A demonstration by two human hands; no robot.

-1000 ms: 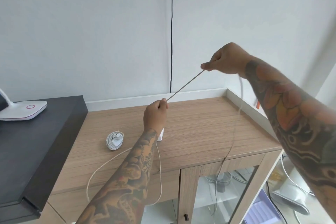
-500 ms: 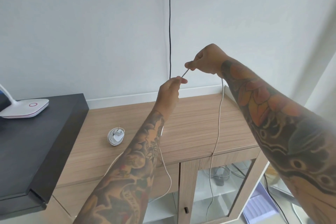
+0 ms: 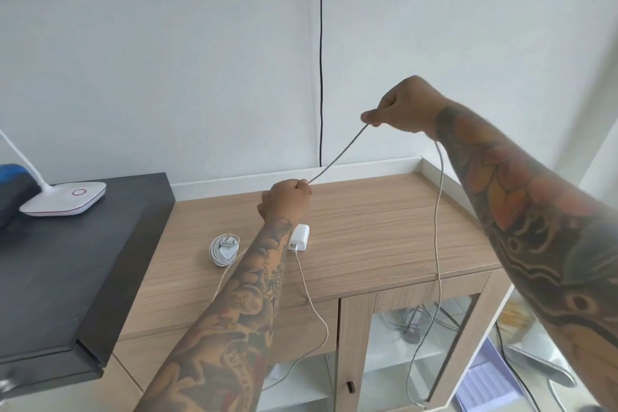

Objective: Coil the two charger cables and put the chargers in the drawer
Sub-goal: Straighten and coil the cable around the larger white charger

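Item: cable, second charger, uncoiled. I hold it in both hands. Left hand is curled round it above the cabinet top; right hand pinches it higher, toward the wall. The span between them is taut.

Brick: white, lying on the cabinet top just under my left wrist, cable plugged into the end nearest me.

Coiled charger: on the cabinet top, just left of the brick. I judge it done.

Risks:
- A harder pull on the slack running from the brick off the cabinet's front edge could drag the brick off the top.
- The tail hanging from my right hand past the glass door could snag on the cabinet edge.
- Loose loops may spring open if I ease either hand.

Orientation: taut span's long axis runs diagonally, low at the left hand, rising rightward to the right hand. The brick's long axis runs from wall to front edge.
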